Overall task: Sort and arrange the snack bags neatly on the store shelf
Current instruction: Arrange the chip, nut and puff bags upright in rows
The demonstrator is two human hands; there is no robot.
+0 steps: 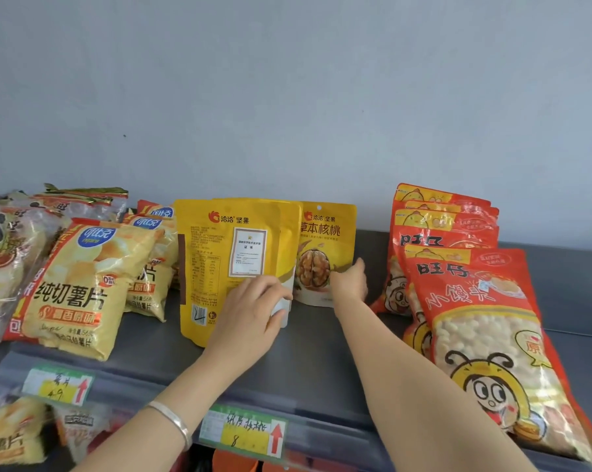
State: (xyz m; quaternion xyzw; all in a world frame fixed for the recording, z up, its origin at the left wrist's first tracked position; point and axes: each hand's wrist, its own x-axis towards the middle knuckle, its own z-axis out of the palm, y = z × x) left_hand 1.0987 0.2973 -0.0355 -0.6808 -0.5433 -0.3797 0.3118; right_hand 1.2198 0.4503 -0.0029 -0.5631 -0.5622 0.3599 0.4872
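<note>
Grey shelf [315, 356] below a pale wall holds yellow nut pouches mid-row, where the left hand [250, 311] grips the back-facing front pouch [216, 267] low down and the right hand [350, 282] touches the walnut pouch [321, 243] behind, its hold unclear, so a one-sided tug could topple both.

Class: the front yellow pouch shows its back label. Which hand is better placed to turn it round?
Left. The left hand grips the back-facing pouch at its lower corner; the right hand is at the walnut pouch behind.
</note>
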